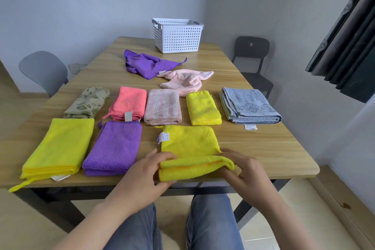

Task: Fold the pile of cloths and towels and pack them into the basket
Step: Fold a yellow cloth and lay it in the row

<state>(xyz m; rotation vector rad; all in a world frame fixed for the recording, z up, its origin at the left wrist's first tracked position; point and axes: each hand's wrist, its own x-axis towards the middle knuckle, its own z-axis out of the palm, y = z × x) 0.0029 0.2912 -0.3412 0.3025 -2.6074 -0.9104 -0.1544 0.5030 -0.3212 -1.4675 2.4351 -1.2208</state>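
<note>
Mid-fold on yellow cloth (188, 144), left hand (145, 170) and right hand (244, 170) each pinching an end of its near edge; next, probably lay it squarely over far half.

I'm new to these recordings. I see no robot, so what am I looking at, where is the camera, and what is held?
No machine here: a person works with bare hands, and the single picture comes from a camera worn on the head, looking down over the knees. The left hand and right hand each grip an end of a half-folded yellow cloth at the near edge of the wooden table. Seven folded cloths lie beside and beyond it, among them a large yellow cloth and a blue towel. Farther back a purple cloth and a pink towel lie unfolded, before a white basket.
</note>
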